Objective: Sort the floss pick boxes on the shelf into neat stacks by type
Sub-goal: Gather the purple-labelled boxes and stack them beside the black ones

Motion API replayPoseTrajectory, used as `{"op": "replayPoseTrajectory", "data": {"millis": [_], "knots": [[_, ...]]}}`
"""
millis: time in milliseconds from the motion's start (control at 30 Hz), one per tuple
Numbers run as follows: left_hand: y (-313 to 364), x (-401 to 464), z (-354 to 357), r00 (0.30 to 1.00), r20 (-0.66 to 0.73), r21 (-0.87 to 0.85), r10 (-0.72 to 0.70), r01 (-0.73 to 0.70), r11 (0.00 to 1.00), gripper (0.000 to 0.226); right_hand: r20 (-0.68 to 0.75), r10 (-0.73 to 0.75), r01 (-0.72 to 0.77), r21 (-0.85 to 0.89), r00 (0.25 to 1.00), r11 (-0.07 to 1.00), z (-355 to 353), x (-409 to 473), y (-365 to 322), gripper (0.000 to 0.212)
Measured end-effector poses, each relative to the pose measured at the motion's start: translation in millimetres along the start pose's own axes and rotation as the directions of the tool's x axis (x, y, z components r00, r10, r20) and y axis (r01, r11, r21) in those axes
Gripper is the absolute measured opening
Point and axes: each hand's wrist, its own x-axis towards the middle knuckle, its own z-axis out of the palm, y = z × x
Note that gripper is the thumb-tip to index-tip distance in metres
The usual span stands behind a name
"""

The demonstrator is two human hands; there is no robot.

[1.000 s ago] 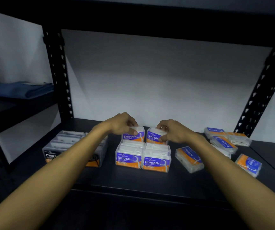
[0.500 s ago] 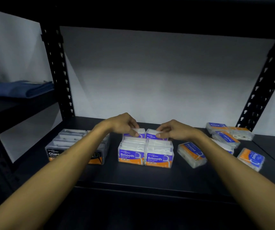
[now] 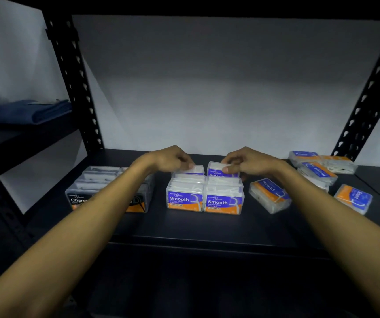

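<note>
Two clear "Smooth" boxes stand side by side mid-shelf: the front left Smooth box (image 3: 185, 200) and the front right Smooth box (image 3: 223, 203). Directly behind them stand two more. My left hand (image 3: 172, 159) pinches the top of the rear left Smooth box (image 3: 194, 170). My right hand (image 3: 246, 162) grips the top of the rear right Smooth box (image 3: 216, 169), which sits slightly higher. Dark "Charcoal" boxes (image 3: 85, 191) are grouped at the left, partly behind my left forearm. Loose "Round" boxes lie at the right: one tilted Round box (image 3: 269, 195), another Round box (image 3: 354, 198) near the edge, and a Round pile (image 3: 315, 171) further back.
The black shelf board (image 3: 184, 228) has bare room in front of the boxes. Perforated black uprights stand at the back left (image 3: 78, 88) and back right (image 3: 368, 99). A folded blue cloth (image 3: 28, 111) lies on a neighbouring shelf to the left. A white wall is behind.
Both hands have stayed on the two rear Smooth boxes, which now sit tight behind the front pair and are mostly hidden by it. The view has dipped and come closer.
</note>
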Motion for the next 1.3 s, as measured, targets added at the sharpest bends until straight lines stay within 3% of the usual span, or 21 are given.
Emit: {"op": "replayPoseTrajectory", "data": {"millis": [633, 867, 1100, 1300], "knots": [[-3, -2, 7, 1.000, 0.010, -0.132, -0.023, 0.024, 0.991, 0.027, -0.132, -0.079, 0.084, 0.036, 0.988, 0.996, 14, -11, 6, 0.025], [8, -10, 12, 1.000, 0.005, 0.035, -0.002, 0.002, 0.999, 0.032, -0.094, -0.077, 0.079, 0.016, 0.993, 0.997, 14, -26, -1, 0.025], [20, -26, 31, 0.996, -0.035, 0.005, -0.087, 0.088, 0.996, 0.062, 0.032, 0.003, -0.001, -0.063, 0.999, 0.998, 24, -52, -31, 0.071], [11, -24, 52, 0.981, -0.187, 0.117, -0.053, 0.076, 0.990, 0.049, -0.064, -0.013, -0.001, -0.210, 0.998, 0.978, 47, -52, -28, 0.088]]}}
